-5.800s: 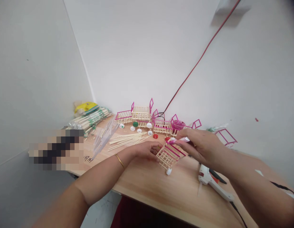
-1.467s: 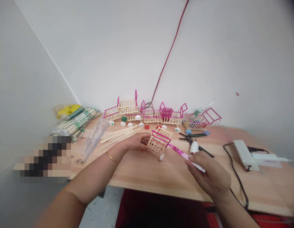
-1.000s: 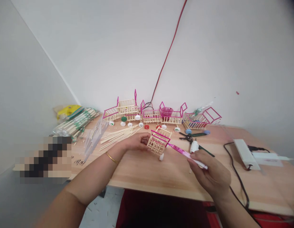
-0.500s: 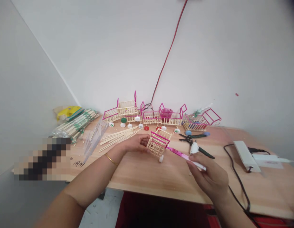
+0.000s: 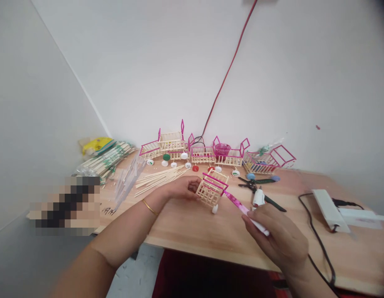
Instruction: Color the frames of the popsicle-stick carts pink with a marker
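Note:
Tilted above the table, a small stick cart [image 5: 209, 194] with pale bars, magenta-painted rods and a white wheel is gripped at its left side by my left hand [image 5: 188, 187]. Closed around the white handle of a paintbrush [image 5: 238, 203] is my right hand [image 5: 277, 231]. The brush is stained magenta toward its tip, which meets the painted rod at the cart's right corner. Some fingertips of my left hand are hidden behind the cart.
Finished-looking carts [image 5: 202, 155] line the wall, with a magenta cup [image 5: 223, 150] among them. Loose sticks [image 5: 160, 178] and bundled sticks [image 5: 107, 161] lie left. Cutting pliers [image 5: 250, 185], a white glue bottle [image 5: 258, 197] and a corded power strip [image 5: 330, 210] are right.
The view has shifted slightly, so everything sits a little further right. More of the magenta rod along the cart's edge shows, with the brush tip still at its right corner.

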Motion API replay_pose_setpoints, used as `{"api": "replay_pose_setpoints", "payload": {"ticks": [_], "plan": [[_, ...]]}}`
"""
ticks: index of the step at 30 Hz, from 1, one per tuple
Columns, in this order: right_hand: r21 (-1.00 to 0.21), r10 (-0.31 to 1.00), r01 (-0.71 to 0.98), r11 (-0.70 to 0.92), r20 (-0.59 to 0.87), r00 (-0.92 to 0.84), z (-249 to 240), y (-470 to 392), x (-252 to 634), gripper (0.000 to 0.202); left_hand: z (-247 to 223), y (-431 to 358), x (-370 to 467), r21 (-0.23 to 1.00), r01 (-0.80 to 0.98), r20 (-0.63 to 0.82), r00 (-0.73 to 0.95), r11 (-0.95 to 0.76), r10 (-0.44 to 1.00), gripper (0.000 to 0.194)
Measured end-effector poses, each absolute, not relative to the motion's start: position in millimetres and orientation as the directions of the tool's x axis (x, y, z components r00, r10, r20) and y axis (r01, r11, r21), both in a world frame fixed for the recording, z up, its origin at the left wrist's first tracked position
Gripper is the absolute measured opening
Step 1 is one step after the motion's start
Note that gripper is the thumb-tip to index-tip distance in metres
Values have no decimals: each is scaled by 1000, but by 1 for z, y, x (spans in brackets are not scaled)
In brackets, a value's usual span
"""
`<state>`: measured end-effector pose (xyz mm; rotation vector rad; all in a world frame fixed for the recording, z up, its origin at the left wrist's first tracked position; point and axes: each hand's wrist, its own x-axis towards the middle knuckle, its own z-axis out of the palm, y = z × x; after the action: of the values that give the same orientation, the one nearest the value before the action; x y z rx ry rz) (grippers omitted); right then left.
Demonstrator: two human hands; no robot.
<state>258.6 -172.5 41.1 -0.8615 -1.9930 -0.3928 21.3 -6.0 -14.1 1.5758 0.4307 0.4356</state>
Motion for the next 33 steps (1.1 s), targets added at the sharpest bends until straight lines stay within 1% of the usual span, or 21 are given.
{"api": "replay_pose_setpoints", "payload": {"ticks": [5, 7, 9, 11, 13, 14, 15, 16, 17, 18, 19, 20, 21, 22, 23, 25, 29, 31, 33], "plan": [[-9, 395, 736, 677, 848, -353, 34, -177, 262, 28, -13, -6, 19, 1000, 10, -4, 861, -10, 509, 46], [-41, 419, 764, 643, 854, -307, 28, -182, 265, 28, -12, -7, 19, 1000, 14, -13, 868, 1, 496, 46], [-114, 473, 788, 605, 847, -241, 19, -188, 268, 23, -12, -8, 20, 1000, 22, -29, 874, 20, 485, 49], [-175, 497, 814, 554, 854, -154, 8, -194, 270, 18, -13, -9, 21, 999, 27, -46, 875, 45, 482, 51], [-308, 541, 819, 484, 841, -4, -6, -199, 271, 15, -14, -10, 23, 998, 30, -55, 870, 59, 490, 52], [-419, 573, 795, 439, 812, 111, -11, -200, 271, 15, -15, -11, 23, 998, 33, -57, 869, 57, 492, 52], [-552, 606, 727, 409, 760, 235, -16, -200, 269, 17, -15, -11, 24, 998, 35, -56, 867, 51, 494, 52], [-697, 646, 591, 406, 677, 354, -20, -199, 267, 18, -15, -12, 24, 998, 37, -53, 868, 44, 494, 52], [-822, 697, 399, 406, 561, 447, -23, -197, 264, 19, -14, -13, 24, 999, 37, -50, 869, 35, 491, 51], [-903, 758, 146, 405, 420, 499, -24, -194, 261, 21, -13, -14, 24, 999, 37, -44, 871, 25, 490, 50], [-917, 816, -133, 375, 258, 518, -25, -191, 257, 24, -12, -15, 24, 999, 36, -38, 870, 13, 491, 49], [-872, 860, -373, 316, 97, 502, -25, -187, 254, 27, -11, -15, 24, 999, 37, -33, 869, 1, 494, 48], [-794, 881, -553, 253, -46, 470, -25, -182, 250, 26, -10, -16, 24, 999, 41, -32, 868, -8, 495, 48], [-708, 886, -677, 203, -163, 435, -26, -178, 247, 25, -9, -17, 24, 999, 47, -34, 868, -13, 495, 47], [-629, 887, -761, 158, -249, 390, -26, -175, 244, 24, -9, -17, 24, 998, 54, -40, 869, -13, 493, 46], [-505, 878, -855, 114, -351, 325, -26, -170, 240, 20, -7, -17, 23, 998, 70, -58, 877, -8, 478, 45], [-350, 876, -932, 90, -417, 241, -24, -164, 233, 11, -4, -16, 21, 994, 107, -86, 894, -23, 440, 47], [-327, 881, -942, 79, -420, 220, -23, -161, 232, 10, -2, -16, 20, 993, 119, -95, 896, -28, 433, 50], [-370, 892, -926, 78, -389, 230, -26, -157, 232, 10, -2, -15, 19, 993, 117, -94, 892, -25, 442, 51]]}}
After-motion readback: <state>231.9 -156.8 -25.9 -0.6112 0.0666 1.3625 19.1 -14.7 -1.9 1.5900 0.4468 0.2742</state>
